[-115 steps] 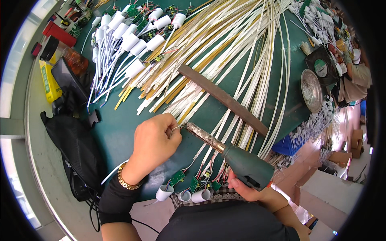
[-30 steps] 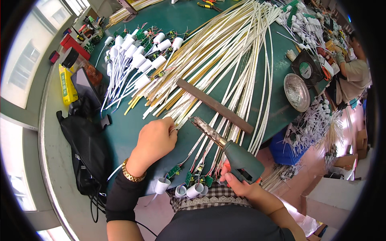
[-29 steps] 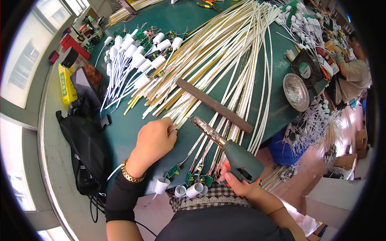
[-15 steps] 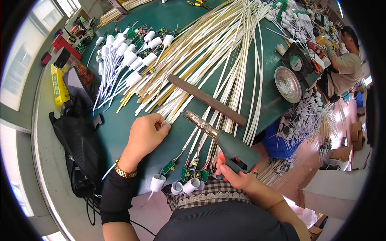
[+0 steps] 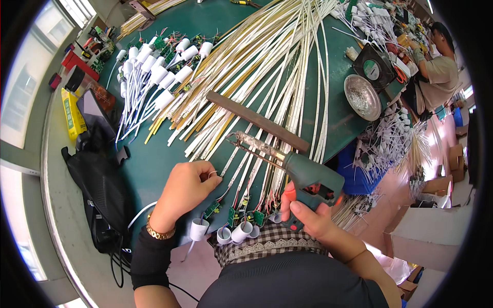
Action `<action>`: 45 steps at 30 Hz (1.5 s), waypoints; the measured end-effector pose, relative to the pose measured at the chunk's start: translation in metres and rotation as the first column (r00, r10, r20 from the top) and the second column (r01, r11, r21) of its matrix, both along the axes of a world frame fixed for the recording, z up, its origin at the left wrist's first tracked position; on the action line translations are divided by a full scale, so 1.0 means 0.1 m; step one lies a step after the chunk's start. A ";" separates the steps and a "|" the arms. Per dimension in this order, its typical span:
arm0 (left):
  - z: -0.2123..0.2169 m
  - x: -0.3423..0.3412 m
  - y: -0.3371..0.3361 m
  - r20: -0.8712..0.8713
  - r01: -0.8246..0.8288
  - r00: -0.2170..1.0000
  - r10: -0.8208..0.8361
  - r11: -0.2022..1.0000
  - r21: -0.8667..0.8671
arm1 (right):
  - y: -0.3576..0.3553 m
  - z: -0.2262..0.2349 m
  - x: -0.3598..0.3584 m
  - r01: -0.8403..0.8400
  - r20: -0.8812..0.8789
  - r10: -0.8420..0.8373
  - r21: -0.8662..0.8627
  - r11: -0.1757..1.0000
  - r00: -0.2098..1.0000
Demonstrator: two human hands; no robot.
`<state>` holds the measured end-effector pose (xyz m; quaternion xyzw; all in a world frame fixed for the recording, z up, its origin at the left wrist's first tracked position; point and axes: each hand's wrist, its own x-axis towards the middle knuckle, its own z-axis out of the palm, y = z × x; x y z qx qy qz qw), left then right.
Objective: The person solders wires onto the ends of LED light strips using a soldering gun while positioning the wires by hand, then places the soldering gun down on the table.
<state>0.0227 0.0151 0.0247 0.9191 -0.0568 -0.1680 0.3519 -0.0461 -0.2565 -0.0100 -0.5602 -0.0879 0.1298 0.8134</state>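
Observation:
My right hand [image 5: 310, 215] is wrapped round the handle of a dark green soldering gun [image 5: 312, 177], whose finger is on its red trigger. The gun's worn metal barrel and bent tip point left, above the strips. My left hand [image 5: 187, 187] is closed in a pinch, with a thin, light wire [image 5: 213, 173] just showing at the fingertips. Below the strip ends hang small green circuit boards [image 5: 211, 208] on thin wires, beside white lamp caps [image 5: 199, 229] at the table's near edge. A long fan of white and yellowish strips [image 5: 246, 87] lies under a brown bar [image 5: 257, 120].
White caps with cables [image 5: 158, 75] are bunched at the left. A black bag [image 5: 97, 195] lies on the left ledge. At right are a metal dish [image 5: 362, 97], a square black fan [image 5: 371, 68] and a blue bin [image 5: 357, 172]. A co-worker [image 5: 436, 77] sits farther right.
My left hand has drawn back from the strip ends, toward me. The soldering gun has moved slightly right, its tip lifted off the strip area. The view has shifted a little.

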 end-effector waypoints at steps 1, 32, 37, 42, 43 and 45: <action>-0.04 -0.04 0.00 0.095 -0.018 0.995 0.023 0.999 -0.048 | 0.01 0.00 0.03 0.002 -0.003 -0.002 -0.001 1.000 1.000; -0.19 -0.18 -0.16 0.274 -0.154 0.951 0.143 0.988 0.018 | -0.11 -0.15 -0.09 -0.176 0.086 0.204 -0.257 0.950 0.975; -0.18 -0.14 -0.12 0.200 -0.171 0.965 0.168 0.985 -0.002 | -0.21 -0.29 -0.18 -0.164 0.225 0.330 -0.542 0.824 0.917; -0.17 -0.10 -0.10 0.101 -0.201 0.973 0.206 0.978 -0.062 | -0.20 -0.36 -0.26 -0.189 0.099 0.272 -0.498 0.846 0.957; -0.16 -0.09 -0.10 0.083 -0.198 0.975 0.204 0.977 -0.075 | -0.19 -0.36 -0.26 -0.149 0.132 0.252 -0.522 0.840 0.959; -0.15 -0.08 -0.10 0.067 -0.197 0.977 0.203 0.976 -0.090 | -0.17 -0.38 -0.23 -0.101 0.233 0.284 -0.581 0.807 0.930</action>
